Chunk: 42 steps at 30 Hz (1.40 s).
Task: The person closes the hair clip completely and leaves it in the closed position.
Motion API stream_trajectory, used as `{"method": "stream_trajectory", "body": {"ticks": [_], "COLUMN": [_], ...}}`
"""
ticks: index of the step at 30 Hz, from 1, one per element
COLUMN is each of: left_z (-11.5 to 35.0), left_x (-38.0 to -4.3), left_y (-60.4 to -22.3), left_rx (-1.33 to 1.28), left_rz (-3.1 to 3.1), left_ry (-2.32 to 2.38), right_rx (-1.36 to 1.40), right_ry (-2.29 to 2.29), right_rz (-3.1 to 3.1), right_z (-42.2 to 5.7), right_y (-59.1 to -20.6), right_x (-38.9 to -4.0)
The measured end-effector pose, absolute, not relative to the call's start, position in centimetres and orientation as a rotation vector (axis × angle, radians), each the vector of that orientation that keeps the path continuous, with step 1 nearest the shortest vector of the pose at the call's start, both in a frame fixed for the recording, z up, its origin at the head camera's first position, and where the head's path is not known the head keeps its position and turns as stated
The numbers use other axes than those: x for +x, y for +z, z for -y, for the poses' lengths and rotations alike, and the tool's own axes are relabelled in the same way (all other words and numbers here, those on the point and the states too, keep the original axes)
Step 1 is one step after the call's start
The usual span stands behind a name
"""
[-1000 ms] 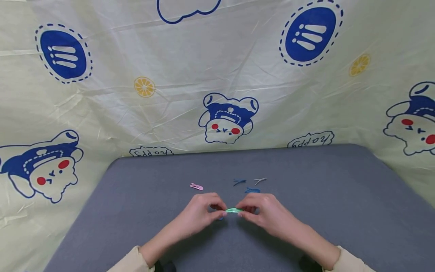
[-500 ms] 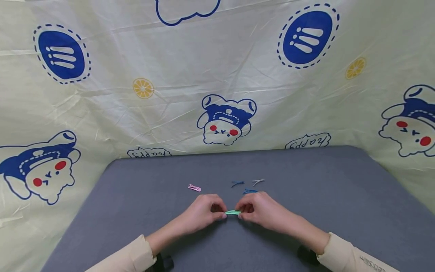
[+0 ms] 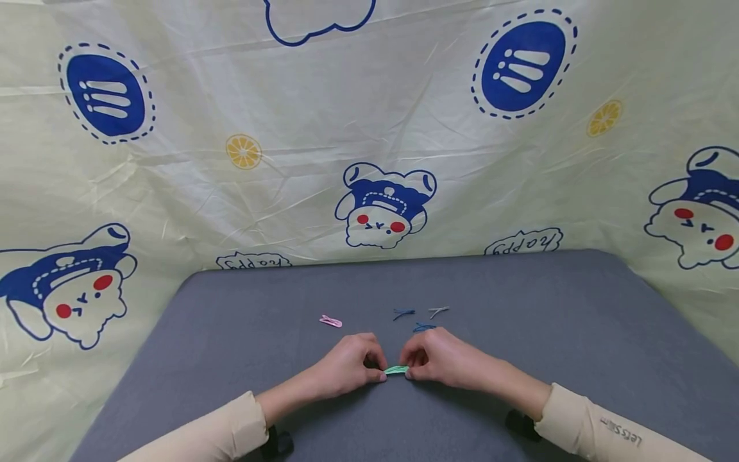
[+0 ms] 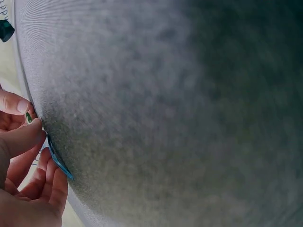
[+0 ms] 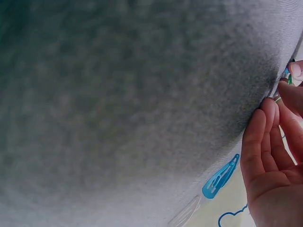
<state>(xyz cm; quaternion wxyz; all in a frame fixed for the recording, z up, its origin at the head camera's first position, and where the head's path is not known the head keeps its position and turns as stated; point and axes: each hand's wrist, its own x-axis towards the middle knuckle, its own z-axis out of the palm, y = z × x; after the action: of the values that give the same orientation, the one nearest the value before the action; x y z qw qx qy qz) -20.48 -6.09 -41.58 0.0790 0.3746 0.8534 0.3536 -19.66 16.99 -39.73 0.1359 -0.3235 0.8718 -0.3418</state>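
A green snap hair clip (image 3: 396, 369) lies crosswise between my two hands, low over the table. My left hand (image 3: 349, 366) pinches its left end between thumb and fingers, and my right hand (image 3: 447, 359) pinches the right end. In the left wrist view only a bit of the green clip (image 4: 29, 117) shows between the fingertips. A blue hair clip (image 4: 59, 161) is on the table close beside the left fingers there; the head view hides it. Just beyond the right hand lies another blue clip (image 3: 424, 326), partly covered by that hand.
Farther back on the grey table (image 3: 242, 359) lie a pink hair clip (image 3: 331, 321), a dark blue clip (image 3: 403, 313) and a silver-grey clip (image 3: 439, 311). A printed curtain (image 3: 300, 205) hangs behind the table's far edge.
Both hands, still pinching the green clip, have come slightly nearer to me and lower. The blue piece that showed below the left fingers is now hidden in the head view.
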Motion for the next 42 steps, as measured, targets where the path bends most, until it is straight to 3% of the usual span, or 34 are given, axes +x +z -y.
{"method": "stream_trajectory", "body": {"ticks": [17, 28, 42], "left_z": [6.1, 6.8, 6.1], "left_x": [-20.3, -20.2, -23.9], "left_y": [-41.5, -40.5, -38.9], "left_rx": [1.136, 1.131, 0.977], "left_rz": [-2.583, -2.622, -2.66], "left_ry": [0.994, 1.041, 1.064], "right_rx": [-0.969, -0.992, -0.963], "right_ry": [-1.018, -0.953, -0.866], "right_rz": [-2.505, -2.519, -2.762], "right_z": [-17.5, -18.5, -20.4], "right_y": [-40.6, -39.0, -36.9], "right_x": [-19.7, -18.9, -20.9]}}
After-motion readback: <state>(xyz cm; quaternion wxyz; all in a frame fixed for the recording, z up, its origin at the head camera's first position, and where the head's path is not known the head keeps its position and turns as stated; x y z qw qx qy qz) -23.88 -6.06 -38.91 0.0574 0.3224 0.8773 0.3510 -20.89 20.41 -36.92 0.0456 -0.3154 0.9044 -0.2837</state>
